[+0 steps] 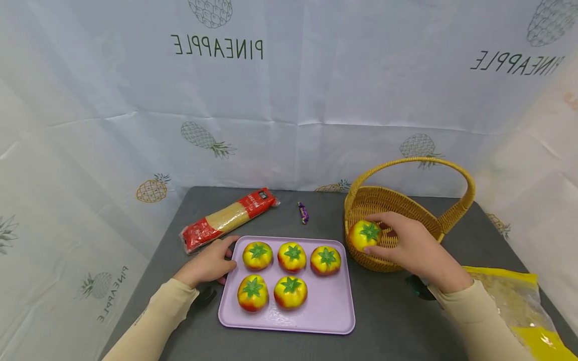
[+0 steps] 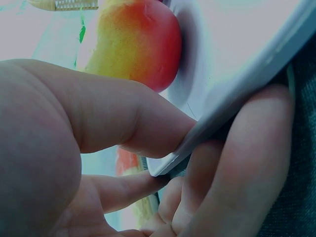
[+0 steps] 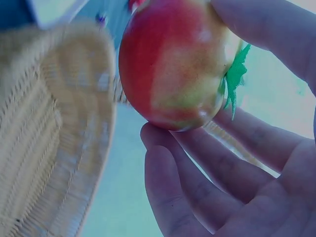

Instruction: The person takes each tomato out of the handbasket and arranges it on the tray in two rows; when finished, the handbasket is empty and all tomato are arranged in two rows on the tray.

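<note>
1. The right hand (image 1: 413, 248) grasps a toy tomato (image 1: 364, 234) at the wicker basket (image 1: 433, 220) rim, fingers cupped beneath it and thumb on top.
2. It looks light, smooth, probably hollow plastic; a grip around its widest girth seems safest, not the thin green calyx.
3. The left hand (image 1: 209, 263) pinches the lilac tray (image 1: 325, 311) edge on the worktop (image 1: 388, 321).

From my head view, my right hand (image 1: 408, 248) hides much of the wicker basket's (image 1: 397, 200) inside. The yellow bag (image 1: 524, 306) runs off-frame. The small purple wrapper's (image 1: 303, 212) print is unreadable.
</note>
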### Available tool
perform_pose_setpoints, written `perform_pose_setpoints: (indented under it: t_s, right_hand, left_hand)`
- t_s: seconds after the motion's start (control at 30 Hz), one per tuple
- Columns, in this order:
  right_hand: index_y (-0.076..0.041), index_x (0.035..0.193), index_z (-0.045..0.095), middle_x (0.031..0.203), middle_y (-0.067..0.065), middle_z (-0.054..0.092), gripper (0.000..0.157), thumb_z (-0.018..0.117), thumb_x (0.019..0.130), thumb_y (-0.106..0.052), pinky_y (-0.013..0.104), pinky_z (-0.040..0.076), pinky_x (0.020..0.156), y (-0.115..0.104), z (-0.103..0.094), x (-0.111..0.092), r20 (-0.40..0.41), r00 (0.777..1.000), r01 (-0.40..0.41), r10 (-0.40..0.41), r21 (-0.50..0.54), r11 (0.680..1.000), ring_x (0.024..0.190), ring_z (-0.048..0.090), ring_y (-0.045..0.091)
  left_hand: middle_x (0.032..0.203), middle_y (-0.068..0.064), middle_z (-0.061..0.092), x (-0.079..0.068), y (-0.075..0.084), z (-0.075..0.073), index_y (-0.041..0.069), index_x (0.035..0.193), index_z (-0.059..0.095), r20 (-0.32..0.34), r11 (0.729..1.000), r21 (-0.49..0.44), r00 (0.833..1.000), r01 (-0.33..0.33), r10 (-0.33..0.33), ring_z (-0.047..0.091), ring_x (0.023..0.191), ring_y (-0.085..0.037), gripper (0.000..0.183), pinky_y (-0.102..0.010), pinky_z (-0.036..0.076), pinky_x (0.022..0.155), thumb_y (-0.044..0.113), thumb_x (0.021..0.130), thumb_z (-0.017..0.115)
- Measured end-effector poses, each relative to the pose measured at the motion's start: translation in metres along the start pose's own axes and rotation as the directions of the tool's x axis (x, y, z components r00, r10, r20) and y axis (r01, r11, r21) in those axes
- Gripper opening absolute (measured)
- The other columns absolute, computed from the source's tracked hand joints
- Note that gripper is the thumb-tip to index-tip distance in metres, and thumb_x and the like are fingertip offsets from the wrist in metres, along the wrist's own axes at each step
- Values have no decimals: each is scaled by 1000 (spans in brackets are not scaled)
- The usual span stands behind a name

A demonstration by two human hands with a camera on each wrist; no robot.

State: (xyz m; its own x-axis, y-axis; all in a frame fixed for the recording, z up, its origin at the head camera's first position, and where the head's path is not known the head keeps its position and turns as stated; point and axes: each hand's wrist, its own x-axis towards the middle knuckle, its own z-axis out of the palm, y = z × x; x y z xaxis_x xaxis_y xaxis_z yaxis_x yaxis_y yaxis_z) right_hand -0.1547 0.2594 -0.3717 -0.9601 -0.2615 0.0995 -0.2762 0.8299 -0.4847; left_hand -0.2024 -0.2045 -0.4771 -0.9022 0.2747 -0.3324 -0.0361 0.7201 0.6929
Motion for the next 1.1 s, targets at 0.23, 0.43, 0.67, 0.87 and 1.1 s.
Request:
perform_pose_setpoints:
  t_s: [0.23,0.43,0.67,0.87,1.1]
  right_hand:
    - [-29,138,68,136,-10,70,63,95,83,-38,43,64,94,-19,33,-25,21,998,51,-51,2,999,114,68,12]
    - [-32,137,67,132,-14,69,64,97,80,-35,42,64,100,-30,60,-38,42,996,77,-77,9,997,116,68,8]
    - [-31,135,68,133,-13,69,63,97,79,-35,41,63,102,-33,87,-47,77,994,79,-78,0,997,118,67,7]
    - [-28,135,69,131,-12,69,63,97,79,-35,39,64,100,-34,100,-49,88,993,74,-73,-3,997,115,68,5]
    - [-30,136,67,131,-13,68,64,96,80,-40,36,65,96,-35,105,-51,124,991,55,-55,7,998,110,65,1]
  left_hand:
    - [110,-17,56,2,0,0,11,162,44,4,1000,4,1000,-3,3,65,65,-25,75,-34,63,54,9,94,75]
    - [110,-16,56,3,1,-1,11,163,44,-1,1000,15,1000,6,-6,64,65,-25,76,-33,63,54,10,94,75]
    - [110,-17,56,4,1,-1,10,163,44,-3,1000,23,1000,7,-7,64,65,-25,75,-33,63,54,9,94,74]
    - [110,-17,56,3,-1,0,11,163,44,1,1000,17,1000,13,-13,65,65,-25,75,-33,63,55,9,94,75]
    - [110,-17,55,2,-2,0,11,163,44,2,1000,14,1000,14,-14,65,67,-25,75,-33,64,55,9,94,74]
